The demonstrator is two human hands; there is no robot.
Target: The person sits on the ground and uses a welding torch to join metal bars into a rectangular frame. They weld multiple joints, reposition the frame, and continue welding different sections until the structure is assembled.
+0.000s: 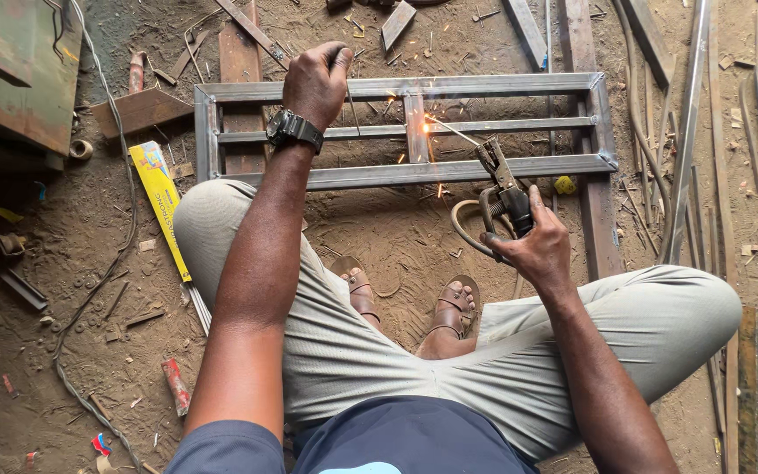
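Head view: a long yellow electrode box (pixel 159 206) lies on the dirt floor (pixel 54 290) beside the left knee. Left hand (pixel 316 83) is closed, resting on the steel frame (pixel 405 86). Right hand (pixel 532 250) grips the electrode holder (pixel 504 189); its welding rod (pixel 454 130) sparks at the frame's centre upright.

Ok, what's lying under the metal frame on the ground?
Under the metal frame two rusty flat bars cross beneath it on the dirt floor. The left hand covers part of the top rail, so what lies below there can't be seen.
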